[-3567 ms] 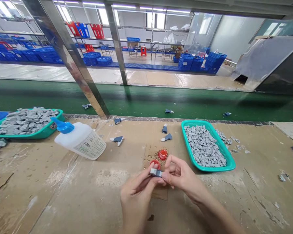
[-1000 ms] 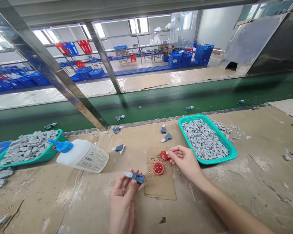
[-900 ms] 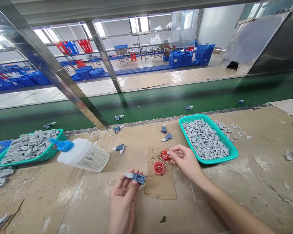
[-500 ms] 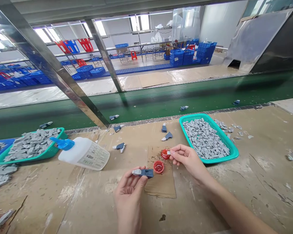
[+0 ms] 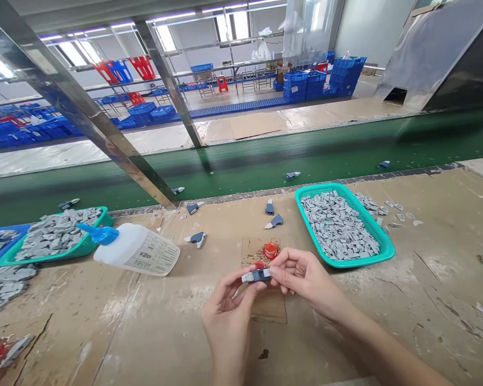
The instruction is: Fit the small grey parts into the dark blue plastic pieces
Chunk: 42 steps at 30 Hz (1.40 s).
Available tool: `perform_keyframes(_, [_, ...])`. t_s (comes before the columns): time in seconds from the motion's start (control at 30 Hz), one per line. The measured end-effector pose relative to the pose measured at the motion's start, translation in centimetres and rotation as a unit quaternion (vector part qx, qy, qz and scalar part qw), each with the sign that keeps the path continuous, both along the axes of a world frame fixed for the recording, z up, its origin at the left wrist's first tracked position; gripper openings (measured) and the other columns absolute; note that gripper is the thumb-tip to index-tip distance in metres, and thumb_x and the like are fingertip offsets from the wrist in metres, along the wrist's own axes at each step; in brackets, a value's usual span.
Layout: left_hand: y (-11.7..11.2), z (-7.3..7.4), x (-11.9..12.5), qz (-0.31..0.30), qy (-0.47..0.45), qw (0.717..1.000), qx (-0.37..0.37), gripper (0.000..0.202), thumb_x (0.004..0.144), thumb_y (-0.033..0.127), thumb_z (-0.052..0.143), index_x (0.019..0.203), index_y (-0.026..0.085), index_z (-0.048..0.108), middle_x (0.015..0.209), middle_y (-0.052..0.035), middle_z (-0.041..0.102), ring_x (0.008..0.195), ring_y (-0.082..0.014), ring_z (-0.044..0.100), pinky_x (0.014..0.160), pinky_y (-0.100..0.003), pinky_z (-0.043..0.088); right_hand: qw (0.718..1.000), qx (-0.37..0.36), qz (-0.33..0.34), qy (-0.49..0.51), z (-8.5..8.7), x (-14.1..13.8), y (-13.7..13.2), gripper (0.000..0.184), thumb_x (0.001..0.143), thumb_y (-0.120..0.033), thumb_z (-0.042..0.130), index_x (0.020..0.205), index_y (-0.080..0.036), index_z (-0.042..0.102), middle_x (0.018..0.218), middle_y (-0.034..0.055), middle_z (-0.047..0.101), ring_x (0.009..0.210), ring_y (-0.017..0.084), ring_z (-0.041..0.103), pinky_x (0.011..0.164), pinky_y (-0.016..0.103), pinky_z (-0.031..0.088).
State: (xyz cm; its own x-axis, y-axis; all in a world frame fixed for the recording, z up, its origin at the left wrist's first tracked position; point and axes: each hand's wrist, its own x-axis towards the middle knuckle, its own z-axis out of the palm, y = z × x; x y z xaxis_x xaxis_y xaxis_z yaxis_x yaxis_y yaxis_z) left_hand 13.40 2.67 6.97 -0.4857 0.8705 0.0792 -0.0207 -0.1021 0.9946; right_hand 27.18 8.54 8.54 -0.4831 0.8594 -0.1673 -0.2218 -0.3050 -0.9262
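Left hand (image 5: 229, 321) and right hand (image 5: 306, 281) pinching a blue-grey plastic part (image 5: 256, 275) between them, just beside a red bottle cap (image 5: 271, 251) on a cardboard scrap (image 5: 269, 310), teal tray (image 5: 348, 263) of grey parts nearby on the bench (image 5: 104, 332)

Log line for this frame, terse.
left hand: holds blue-grey part | right hand: fingertips on same part | nearby: red cap, glue bottle, teal tray

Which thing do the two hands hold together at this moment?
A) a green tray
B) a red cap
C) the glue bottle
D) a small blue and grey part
D. The left hand and right hand both pinch the small blue and grey part above the cardboard.
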Motion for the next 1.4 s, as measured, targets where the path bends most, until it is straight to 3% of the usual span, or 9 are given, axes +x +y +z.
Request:
perform_keyframes(0.3, [0.1, -0.4, 0.1, -0.010, -0.010, 0.999, 0.030, 0.021, 0.063, 0.011, 0.076, 0.082, 0.020, 0.073, 0.091, -0.0057, 0.073, 0.086, -0.0240, 0.069, 0.074, -0.031, 0.060, 0.998, -0.001, 0.046, -0.045, -1.1, 0.2, 0.3, 0.034, 0.077, -0.047, 0.067, 0.079, -0.018, 0.049, 0.064, -0.0016, 0.058, 0.054, 0.009, 0.051, 0.047, 0.018, 0.038])
perform_keyframes(0.4, [0.3, -0.6, -0.1, -0.032, -0.012, 0.999, 0.024, 0.022, 0.062, 0.011, 0.077, 0.081, 0.021, 0.074, 0.090, -0.0058, 0.073, 0.085, -0.0243, 0.069, 0.072, -0.031, 0.060, 0.995, -0.017, 0.082, -0.048, -1.3, 0.6, 0.3, 0.037, 0.077, -0.049, 0.066, 0.090, -0.021, 0.045, 0.064, -0.0041, 0.057, 0.054, 0.010, 0.052, 0.044, 0.017, 0.036])
perform_keyframes(0.53, [0.3, -0.7, -0.3, -0.055, -0.010, 0.998, 0.018, 0.025, 0.063, 0.011, 0.076, 0.085, 0.023, 0.075, 0.089, -0.0046, 0.074, 0.078, -0.0217, 0.070, 0.067, -0.027, 0.060, 0.991, -0.016, 0.129, -0.021, -1.1, 0.6, 0.1, 0.043, 0.079, -0.049, 0.064, 0.106, -0.020, 0.050, 0.075, 0.0004, 0.060, 0.065, 0.013, 0.056, 0.052, 0.021, 0.044])
perform_keyframes(0.8, [1.7, 0.3, 0.2, -0.138, -0.033, 0.989, -0.049, 0.047, 0.075, 0.020, 0.069, 0.120, 0.025, 0.060, 0.118, -0.0067, 0.064, 0.110, -0.0244, 0.059, 0.094, -0.034, 0.050, 1.000, 0.003, 0.029, -0.012, -0.1, 0.5, 0.4, 0.037, 0.082, -0.045, 0.061, 0.105, -0.016, 0.056, 0.080, 0.0035, 0.065, 0.071, 0.014, 0.059, 0.059, 0.023, 0.046])
perform_keyframes(1.07, [4.8, 2.0, 3.0, -0.238, 0.029, 0.969, -0.051, 0.049, 0.081, 0.029, 0.062, 0.128, 0.025, 0.051, 0.128, -0.0101, 0.055, 0.110, -0.0263, 0.058, 0.090, -0.036, 0.051, 0.993, 0.082, -0.022, -0.080, 0.9, 4.5, 2.5, 0.028, 0.086, -0.044, 0.056, 0.099, -0.020, 0.062, 0.082, 0.0033, 0.070, 0.077, 0.018, 0.064, 0.067, 0.028, 0.047])
perform_keyframes(1.13, [6.4, 2.1, 3.1, -0.246, 0.089, 0.965, -0.020, 0.052, 0.084, 0.029, 0.057, 0.135, 0.026, 0.043, 0.125, -0.0098, 0.057, 0.114, -0.0226, 0.056, 0.095, -0.034, 0.046, 0.968, 0.146, -0.092, -0.184, 0.4, 6.3, 3.7, 0.027, 0.089, -0.044, 0.051, 0.096, -0.021, 0.064, 0.083, 0.0036, 0.070, 0.080, 0.020, 0.064, 0.070, 0.030, 0.046])
perform_keyframes(1.23, [10.6, 1.6, 1.2, -0.189, 0.256, 0.948, 0.010, 0.059, 0.091, 0.029, 0.044, 0.145, 0.024, 0.021, 0.122, -0.0099, 0.058, 0.115, -0.0180, 0.054, 0.097, -0.032, 0.042, 0.854, 0.237, -0.222, -0.407, -1.0, 8.9, 5.6, 0.023, 0.089, -0.037, 0.052, 0.098, -0.022, 0.067, 0.093, 0.0059, 0.068, 0.090, 0.024, 0.058, 0.077, 0.035, 0.041])
perform_keyframes(1.3, [14.4, 1.1, -1.1, -0.127, 0.372, 0.919, -0.011, 0.054, 0.092, 0.025, 0.037, 0.144, 0.018, 0.023, 0.120, -0.0113, 0.059, 0.114, -0.0186, 0.053, 0.099, -0.034, 0.039, 0.791, 0.255, -0.225, -0.508, -2.0, 9.8, 6.6, 0.021, 0.086, -0.032, 0.057, 0.101, -0.023, 0.069, 0.096, 0.0071, 0.067, 0.097, 0.027, 0.053, 0.080, 0.035, 0.038])
perform_keyframes(1.4, [20.2, 0.2, -4.6, -0.098, 0.445, 0.889, -0.045, 0.048, 0.088, 0.014, 0.037, 0.137, 0.015, 0.038, 0.114, -0.0128, 0.061, 0.112, -0.0237, 0.052, 0.099, -0.042, 0.037, 0.761, 0.227, -0.185, -0.578, -2.9, 9.7, 7.5, 0.023, 0.080, -0.037, 0.066, 0.097, -0.022, 0.071, 0.093, 0.0083, 0.066, 0.100, 0.029, 0.049, 0.077, 0.034, 0.036])
